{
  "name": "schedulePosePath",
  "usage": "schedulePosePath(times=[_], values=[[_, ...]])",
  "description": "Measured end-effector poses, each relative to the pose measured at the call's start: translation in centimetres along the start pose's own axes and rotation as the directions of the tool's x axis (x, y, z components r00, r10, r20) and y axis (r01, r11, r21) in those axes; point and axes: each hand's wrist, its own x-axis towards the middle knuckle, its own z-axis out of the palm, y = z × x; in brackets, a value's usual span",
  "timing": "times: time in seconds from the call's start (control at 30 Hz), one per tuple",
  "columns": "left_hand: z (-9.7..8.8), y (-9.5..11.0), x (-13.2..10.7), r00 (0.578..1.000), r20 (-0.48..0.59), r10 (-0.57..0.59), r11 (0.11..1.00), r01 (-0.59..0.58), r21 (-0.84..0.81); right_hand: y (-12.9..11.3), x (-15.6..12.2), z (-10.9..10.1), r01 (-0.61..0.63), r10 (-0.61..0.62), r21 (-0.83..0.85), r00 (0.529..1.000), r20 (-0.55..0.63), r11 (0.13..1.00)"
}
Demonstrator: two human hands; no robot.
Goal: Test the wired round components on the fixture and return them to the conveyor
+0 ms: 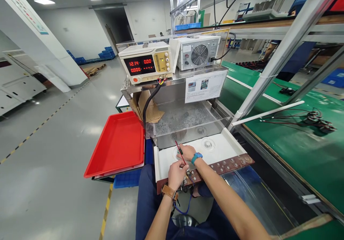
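Both my hands work at the near edge of a white tray (228, 145) with a brown terminal strip (228, 164) along its front. My left hand (176, 173), with a brown strap on the wrist, is closed in a pinch on a thin red wire (179, 152) that rises toward the back. My right hand (187, 152), with a teal watch on the wrist, lies over the tray with fingers curled around a small dark part; what it holds is too small to name. Blue wires (185, 207) hang below the strip.
Behind the tray stands a clear-walled metal box (188, 120), topped by a power supply (146, 65) reading 12.14 and a fan unit (199, 53). A red tray (118, 145) sits to the left. A green conveyor bench (290, 132) with wired parts runs on the right.
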Motion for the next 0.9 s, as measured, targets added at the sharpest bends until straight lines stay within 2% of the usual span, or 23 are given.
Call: schedulePosePath(times=[0.27, 0.9], values=[[0.05, -0.22, 0.03, 0.999, -0.006, -0.038, 0.997, 0.038, 0.069, 0.25, 0.23, 0.38, -0.004, 0.004, 0.022, 1.0, -0.014, 1.0], [-0.1, 0.61, -0.18, 0.998, -0.006, -0.06, 0.992, 0.06, 0.113, 0.38, 0.28, 0.57, -0.005, 0.005, 0.02, 1.0, -0.009, 1.0]])
